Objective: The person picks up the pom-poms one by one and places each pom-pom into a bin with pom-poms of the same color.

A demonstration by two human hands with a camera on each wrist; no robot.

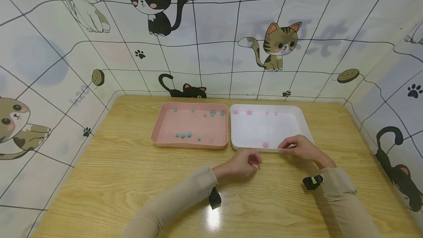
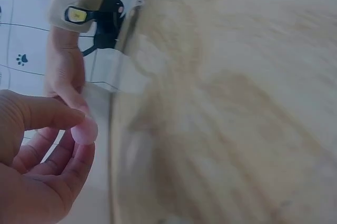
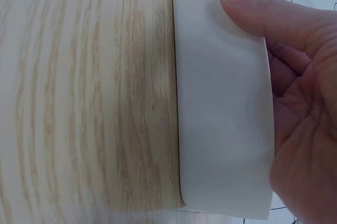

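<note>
My left hand (image 1: 243, 163) is in front of the white tray (image 1: 264, 127), over the wooden table. Between its thumb and fingertips it pinches a small pink ball (image 2: 84, 130). My right hand (image 1: 302, 149) grips the near wall of that tray close to its right corner, thumb (image 3: 247, 11) outside and fingers over the inner side. Inside the tray, a pink ball (image 1: 265, 144) lies by the near wall, left of the right fingers. Several smaller pink balls (image 1: 249, 112) lie along the far side.
Left of the white tray stands a pink tray (image 1: 190, 144), nearly edge to edge with it. Several teal balls (image 1: 189, 134) are scattered in it at the near and far sides. Cat-printed cloth walls (image 1: 214, 58) enclose the wooden table (image 1: 125, 164) at the back and sides.
</note>
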